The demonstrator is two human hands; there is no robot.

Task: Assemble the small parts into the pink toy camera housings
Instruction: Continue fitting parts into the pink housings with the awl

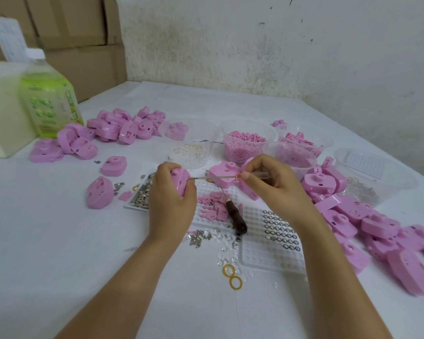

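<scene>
While a pink housing (181, 180) is gripped by the left hand (171, 194), a thin screwdriver (216, 177) is pinched by the right hand (269, 182), its tip touching that housing.

Light soft and even, shadows only faint. White table (47, 241) a bit washed out. Edges bend (wide-angle lens); pink housings (406, 265) at near right are blurry.

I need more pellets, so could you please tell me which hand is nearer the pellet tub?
Right. The right hand is just in front of the tub; the left hand lies farther left.
</scene>
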